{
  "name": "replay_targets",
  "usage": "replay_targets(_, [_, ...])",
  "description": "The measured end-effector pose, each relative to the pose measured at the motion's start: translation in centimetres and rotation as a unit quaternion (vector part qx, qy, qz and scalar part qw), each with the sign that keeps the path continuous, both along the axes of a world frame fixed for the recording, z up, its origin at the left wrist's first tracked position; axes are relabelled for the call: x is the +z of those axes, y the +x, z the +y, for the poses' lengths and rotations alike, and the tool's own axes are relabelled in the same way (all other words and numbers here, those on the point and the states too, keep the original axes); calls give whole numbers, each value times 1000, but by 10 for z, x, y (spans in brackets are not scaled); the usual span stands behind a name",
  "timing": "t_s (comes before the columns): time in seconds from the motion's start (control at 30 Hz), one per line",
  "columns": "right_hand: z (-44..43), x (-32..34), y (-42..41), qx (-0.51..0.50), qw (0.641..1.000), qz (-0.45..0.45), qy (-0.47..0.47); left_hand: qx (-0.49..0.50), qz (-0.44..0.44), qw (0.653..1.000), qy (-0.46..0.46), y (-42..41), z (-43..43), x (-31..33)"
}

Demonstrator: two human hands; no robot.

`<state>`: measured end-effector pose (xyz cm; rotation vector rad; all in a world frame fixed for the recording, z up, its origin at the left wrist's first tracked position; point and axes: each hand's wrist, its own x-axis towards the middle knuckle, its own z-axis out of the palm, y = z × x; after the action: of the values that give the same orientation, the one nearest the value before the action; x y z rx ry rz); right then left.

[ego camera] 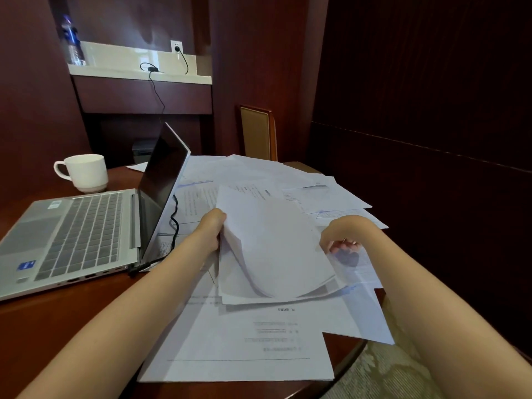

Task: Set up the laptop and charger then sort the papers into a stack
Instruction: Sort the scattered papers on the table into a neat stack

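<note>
Stack (273, 240): sagged above tabletop (72, 326).
L grip (211, 228): clamped its left edge.
R grip (342, 234): pinched right edge.
Risk: sheets could slip, edges unsquared.

Colours: white papers, red-brown desk, silver laptop.
Papers (273, 246) between left hand (211, 230) and right hand (342, 231): white, top sheet unprinted. Loose sheets (244, 341) around both hands: white, grey-black print lines, some pale-blue rules. Left of left hand: laptop (37, 223) silver, keys (77, 240) grey, screen (162, 171) black, sticker (26, 265) blue. Charger cable (174, 223) beside that hand: black. Mug (85, 172) white. Desk (72, 321) red-brown wood. Far beyond hands: wall panels (417, 82) dark maroon, shelf (138, 73) cream, socket (176, 46) white, bottle (73, 44) clear with blue label, chair (257, 133) tan pad in red-brown frame. Below right hand: carpet (383, 372) beige, faint mottled pattern.
</note>
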<state>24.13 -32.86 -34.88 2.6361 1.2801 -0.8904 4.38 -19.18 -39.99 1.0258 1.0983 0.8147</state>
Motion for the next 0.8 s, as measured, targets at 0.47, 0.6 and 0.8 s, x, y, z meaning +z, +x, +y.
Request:
replay_targets(0.47, [0,-11,6,-123,978,88,147,-22,287,950,116,14,-7,2])
replay_targets(0.6, [5,-13,5,-157,952,151,215,19,176,980,91,11,-5,-1])
replay_targets(0.8, [17,-28,9,-169,927,199,269,-50,122,989,63,10,-20,3])
